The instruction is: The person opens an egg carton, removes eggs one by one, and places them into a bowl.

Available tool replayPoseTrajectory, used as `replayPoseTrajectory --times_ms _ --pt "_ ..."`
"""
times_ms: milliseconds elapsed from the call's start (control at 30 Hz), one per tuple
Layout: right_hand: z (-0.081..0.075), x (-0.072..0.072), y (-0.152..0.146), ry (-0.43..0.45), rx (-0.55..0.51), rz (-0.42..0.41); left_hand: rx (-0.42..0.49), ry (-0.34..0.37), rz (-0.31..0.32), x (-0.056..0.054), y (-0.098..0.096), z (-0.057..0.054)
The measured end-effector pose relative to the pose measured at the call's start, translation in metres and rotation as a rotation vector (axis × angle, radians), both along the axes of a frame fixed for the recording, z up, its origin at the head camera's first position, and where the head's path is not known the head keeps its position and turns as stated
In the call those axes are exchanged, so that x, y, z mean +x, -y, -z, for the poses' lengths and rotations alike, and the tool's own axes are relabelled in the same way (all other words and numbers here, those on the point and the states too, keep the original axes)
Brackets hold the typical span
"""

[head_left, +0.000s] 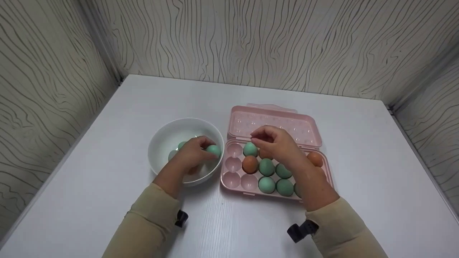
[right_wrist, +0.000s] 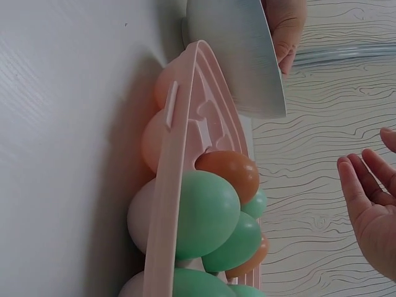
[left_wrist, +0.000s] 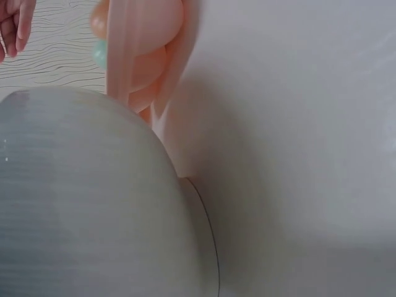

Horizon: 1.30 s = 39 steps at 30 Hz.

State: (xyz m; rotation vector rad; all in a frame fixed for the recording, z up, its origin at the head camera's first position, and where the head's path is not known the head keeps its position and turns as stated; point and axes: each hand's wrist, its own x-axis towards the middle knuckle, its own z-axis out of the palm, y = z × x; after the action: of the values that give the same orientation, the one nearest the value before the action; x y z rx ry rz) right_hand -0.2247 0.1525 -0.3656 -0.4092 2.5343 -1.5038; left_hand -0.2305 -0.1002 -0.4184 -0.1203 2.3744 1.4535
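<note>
In the head view, my left hand (head_left: 193, 152) reaches into a white bowl (head_left: 165, 138) and grips a pale green egg (head_left: 214, 149) near its right side. More green eggs and a brown one lie in the bowl, partly covered by that hand. My right hand (head_left: 281, 145) hovers over a pink egg carton (head_left: 231, 179), holding nothing, fingers loosely bent. Just under its fingertips sits a light green egg (head_left: 250, 148) in the back row. A brown egg (head_left: 250, 164) fills the cup in front of it. The right wrist view shows the right fingers (right_wrist: 356, 189) apart from the eggs.
The carton's pink lid (head_left: 247, 123) lies folded back behind the cups. Several cups at the carton's left end hold no egg; others hold green and brown eggs. Bowl and carton stand side by side on a white table (head_left: 107, 172), with patterned walls (head_left: 215, 43) around it.
</note>
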Motion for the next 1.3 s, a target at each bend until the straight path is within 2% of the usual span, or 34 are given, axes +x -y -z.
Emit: replayPoseTrajectory --times_ms 400,767,933,1067,1300 --pt "0.004 -0.001 -0.001 0.006 0.027 0.008 -0.032 -0.018 0.007 0.0 -0.001 0.001" --pt "0.006 -0.002 -0.005 0.011 0.04 0.016 0.011 0.031 -0.025 -0.001 0.001 -0.002" --pt "0.006 -0.003 -0.009 0.03 0.032 0.027 0.06 -0.003 -0.026 -0.001 0.001 -0.005" --pt "0.007 -0.004 -0.013 0.049 0.032 0.041 0.066 -0.04 -0.014 -0.001 0.002 -0.007" --pt "0.011 -0.006 -0.024 0.017 0.015 0.036 0.104 -0.069 -0.017 -0.002 0.004 -0.013"
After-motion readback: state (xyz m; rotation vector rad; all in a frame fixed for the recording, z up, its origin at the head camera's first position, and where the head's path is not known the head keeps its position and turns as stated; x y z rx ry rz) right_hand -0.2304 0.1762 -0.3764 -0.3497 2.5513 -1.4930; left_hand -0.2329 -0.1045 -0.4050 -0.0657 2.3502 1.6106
